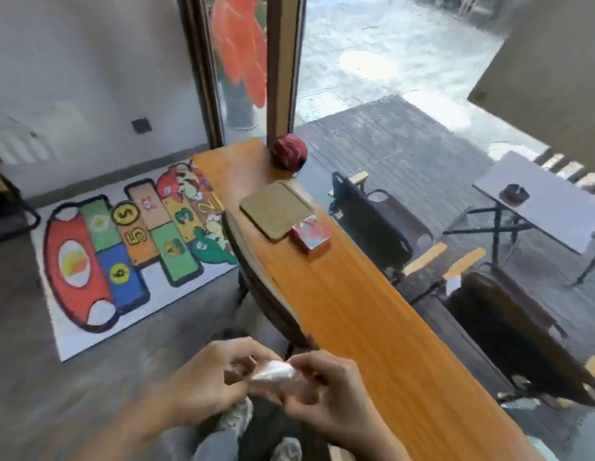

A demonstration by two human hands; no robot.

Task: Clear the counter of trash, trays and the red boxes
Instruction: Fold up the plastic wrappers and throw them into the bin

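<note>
Both hands meet low in the head view, just left of the long orange wooden counter (349,304). My left hand (206,380) and my right hand (326,397) both pinch a crumpled clear plastic wrapper (273,374) between them, with a small brown piece at its left end. Farther along the counter lies a flat tan tray (276,209), and a red box (311,233) sits touching the tray's near right corner. A dark red ball-shaped object (289,151) rests at the counter's far end against a wooden post.
A colourful numbered floor mat (123,247) lies on the grey floor to the left. A dark chair back (256,277) stands against the counter's left edge. Outside, to the right, are black chairs (382,217) and a grey folding table (538,207).
</note>
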